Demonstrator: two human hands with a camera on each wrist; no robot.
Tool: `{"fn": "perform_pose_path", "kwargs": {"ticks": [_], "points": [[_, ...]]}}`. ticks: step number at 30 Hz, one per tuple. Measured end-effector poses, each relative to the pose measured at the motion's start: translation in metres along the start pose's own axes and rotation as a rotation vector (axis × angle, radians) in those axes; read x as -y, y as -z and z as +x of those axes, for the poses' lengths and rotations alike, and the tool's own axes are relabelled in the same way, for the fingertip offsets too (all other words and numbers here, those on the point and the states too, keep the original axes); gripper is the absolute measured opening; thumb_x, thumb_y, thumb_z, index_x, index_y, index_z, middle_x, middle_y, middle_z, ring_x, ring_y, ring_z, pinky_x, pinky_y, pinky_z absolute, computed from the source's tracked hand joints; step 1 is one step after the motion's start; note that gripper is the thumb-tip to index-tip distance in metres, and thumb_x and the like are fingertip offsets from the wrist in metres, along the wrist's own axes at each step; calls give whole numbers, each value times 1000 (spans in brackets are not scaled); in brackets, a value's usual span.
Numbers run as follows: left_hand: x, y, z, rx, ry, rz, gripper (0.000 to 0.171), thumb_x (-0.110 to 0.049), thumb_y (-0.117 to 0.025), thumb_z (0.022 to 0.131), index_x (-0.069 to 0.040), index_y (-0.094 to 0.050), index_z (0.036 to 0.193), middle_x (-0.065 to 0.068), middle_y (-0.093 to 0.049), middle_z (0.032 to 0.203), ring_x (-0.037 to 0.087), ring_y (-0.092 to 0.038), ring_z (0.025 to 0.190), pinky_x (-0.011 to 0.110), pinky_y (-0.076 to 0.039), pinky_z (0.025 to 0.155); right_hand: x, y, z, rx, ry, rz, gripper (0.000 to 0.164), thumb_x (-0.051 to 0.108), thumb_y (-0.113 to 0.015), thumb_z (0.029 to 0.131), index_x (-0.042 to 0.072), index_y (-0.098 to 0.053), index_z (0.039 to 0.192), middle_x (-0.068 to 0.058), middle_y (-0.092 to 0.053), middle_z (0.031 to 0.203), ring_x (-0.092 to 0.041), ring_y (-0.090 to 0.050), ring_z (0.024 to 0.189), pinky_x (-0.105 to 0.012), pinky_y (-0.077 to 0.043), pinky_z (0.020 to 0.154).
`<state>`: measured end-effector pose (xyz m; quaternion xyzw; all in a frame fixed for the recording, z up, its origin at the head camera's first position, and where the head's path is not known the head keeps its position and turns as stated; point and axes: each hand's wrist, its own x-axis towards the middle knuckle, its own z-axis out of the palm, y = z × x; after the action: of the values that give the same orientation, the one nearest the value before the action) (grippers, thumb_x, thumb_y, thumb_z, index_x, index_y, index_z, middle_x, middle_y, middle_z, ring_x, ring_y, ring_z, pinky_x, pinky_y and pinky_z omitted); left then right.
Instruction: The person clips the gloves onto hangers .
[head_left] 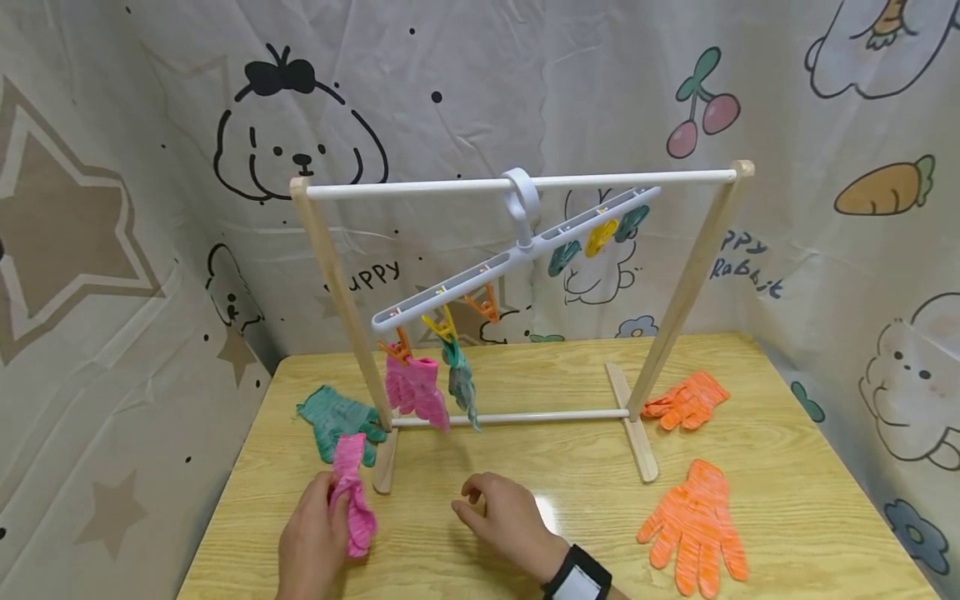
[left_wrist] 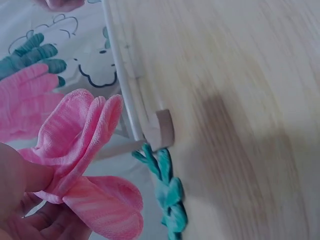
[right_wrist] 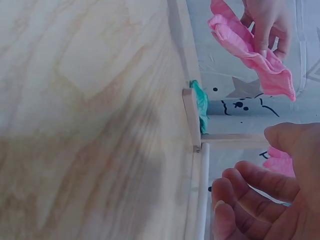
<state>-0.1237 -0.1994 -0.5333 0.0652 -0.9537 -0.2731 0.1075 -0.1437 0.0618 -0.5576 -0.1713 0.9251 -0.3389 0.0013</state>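
Observation:
My left hand pinches a pink glove between thumb and fingers above the table's front left. In the left wrist view the glove bulges in folds from that grip. My right hand, fingers loosely curled and holding nothing, hovers near the middle front. Beyond both hands, a grey clip hanger hangs tilted, its left end lower. An orange clothespin holds another pink glove there, and a yellow clothespin holds a teal glove.
The hanger hooks over the white top bar of a wooden-legged stand. More clothespins hang from it without gloves. A teal glove lies by the stand's left foot; orange gloves lie on the table's right side.

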Motion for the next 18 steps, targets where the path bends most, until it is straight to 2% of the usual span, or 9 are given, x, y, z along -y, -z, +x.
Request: {"fn": "perform_pose_path", "kwargs": {"ticks": [7,11,18], "points": [[-12,0,-5,-79,-58,-35,9,-9,-66,97,-7,-61,104,6,-66,91,19,-65,82,33,-51,66,1,9,0,-21,18,-13,24,38,-70,94,14,-72,98,5,-69,87,7,-47,59,-17,-40,55],[-18,2,-8,-111,-79,-71,12,-5,-69,93,-8,-61,101,4,-65,89,17,-65,81,27,-53,65,1,14,-1,-29,30,-11,24,38,-70,94,14,-72,98,4,-70,88,7,-48,59,-17,-41,55],[-30,8,-12,-114,-114,-129,19,3,-72,88,-8,-61,99,3,-66,90,17,-66,85,27,-58,69,4,25,-2,-28,41,9,26,38,-69,95,13,-73,100,3,-71,90,7,-47,60,-16,-40,54]]}}
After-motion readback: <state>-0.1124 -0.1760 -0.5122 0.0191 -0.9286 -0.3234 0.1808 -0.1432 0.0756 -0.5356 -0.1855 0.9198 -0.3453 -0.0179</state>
